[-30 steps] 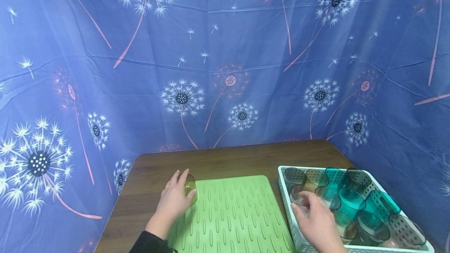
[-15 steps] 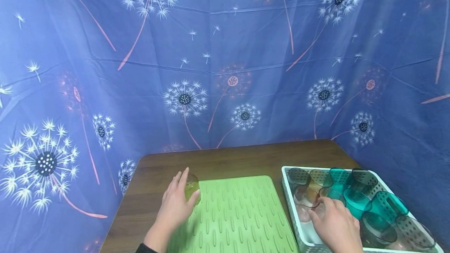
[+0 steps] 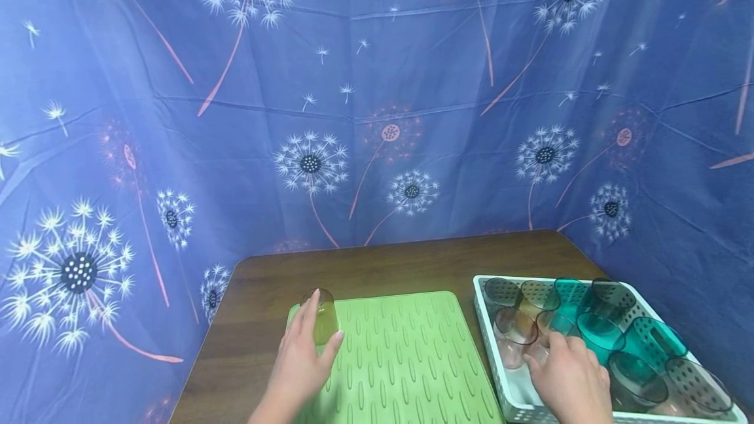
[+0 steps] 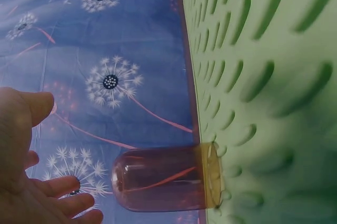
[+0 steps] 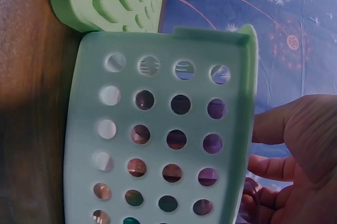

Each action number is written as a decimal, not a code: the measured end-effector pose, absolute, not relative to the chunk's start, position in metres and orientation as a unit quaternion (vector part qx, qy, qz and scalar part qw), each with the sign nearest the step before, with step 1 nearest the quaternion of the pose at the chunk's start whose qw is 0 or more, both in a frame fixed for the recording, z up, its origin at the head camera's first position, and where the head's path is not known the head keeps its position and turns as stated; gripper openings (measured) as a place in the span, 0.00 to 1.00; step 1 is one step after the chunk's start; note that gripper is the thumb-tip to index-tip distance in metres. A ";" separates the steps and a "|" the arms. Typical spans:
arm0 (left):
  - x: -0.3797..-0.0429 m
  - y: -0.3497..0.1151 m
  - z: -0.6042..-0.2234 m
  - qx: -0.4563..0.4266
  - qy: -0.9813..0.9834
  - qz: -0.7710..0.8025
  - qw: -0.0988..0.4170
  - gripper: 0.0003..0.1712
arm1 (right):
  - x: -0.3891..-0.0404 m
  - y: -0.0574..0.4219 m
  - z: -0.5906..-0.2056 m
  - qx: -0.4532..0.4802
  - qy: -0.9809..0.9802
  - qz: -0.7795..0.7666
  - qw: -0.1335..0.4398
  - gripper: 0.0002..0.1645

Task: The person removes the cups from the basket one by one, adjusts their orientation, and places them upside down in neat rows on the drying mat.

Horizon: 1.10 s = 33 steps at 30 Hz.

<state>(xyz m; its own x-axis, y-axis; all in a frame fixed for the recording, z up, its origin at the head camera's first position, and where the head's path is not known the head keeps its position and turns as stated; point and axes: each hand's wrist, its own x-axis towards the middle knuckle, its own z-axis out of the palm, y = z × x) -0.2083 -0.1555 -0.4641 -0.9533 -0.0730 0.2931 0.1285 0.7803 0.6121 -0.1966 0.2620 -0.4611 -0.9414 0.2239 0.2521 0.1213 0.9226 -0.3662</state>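
An amber drinking glass (image 3: 326,322) stands upside down at the far left of the green ridged mat (image 3: 406,358). My left hand (image 3: 303,358) is right by it, fingers spread; in the left wrist view, a gap separates the fingers from the glass (image 4: 163,179). Inside the pale basket (image 3: 501,375), my right hand (image 3: 571,371) holds a clear pinkish glass (image 3: 537,351) with thumb and bent fingers near its rim. In the right wrist view, the basket wall (image 5: 163,81) hides most of that glass, and a bit of clear edge shows by the curled fingers.
Several amber, teal and smoky glasses stand in the basket around my right hand, among them a pinkish-brown glass (image 3: 514,339) and a dark glass (image 3: 636,381). The wooden table (image 3: 365,267) ends at a blue dandelion-print cloth (image 3: 353,84) behind.
My left hand has drawn back from the amber glass, leaving it standing on the mat. My right hand has shifted right inside the basket, away from the left glass to another one.
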 end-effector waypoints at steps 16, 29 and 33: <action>-0.195 -0.148 -0.476 -0.025 -0.917 -0.353 0.187 0.48 | -0.198 0.277 -0.455 -0.145 -0.973 0.178 0.035 0.25; -0.192 -0.144 -0.475 -0.020 -0.921 -0.358 0.155 0.44 | -0.202 0.278 -0.456 -0.157 -0.973 0.147 -0.081 0.16; -0.192 -0.144 -0.477 -0.022 -0.922 -0.355 0.152 0.45 | -0.200 0.275 -0.453 -0.161 -0.973 0.149 -0.077 0.17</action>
<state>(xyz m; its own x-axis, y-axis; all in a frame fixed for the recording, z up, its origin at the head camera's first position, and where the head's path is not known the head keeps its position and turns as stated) -0.1924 -0.1443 -0.4771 -0.9527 -0.0676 0.2964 0.1487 0.7468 0.6483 -0.1996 0.2752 -0.4528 -0.9362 0.2897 -0.1988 0.3360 0.9036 -0.2656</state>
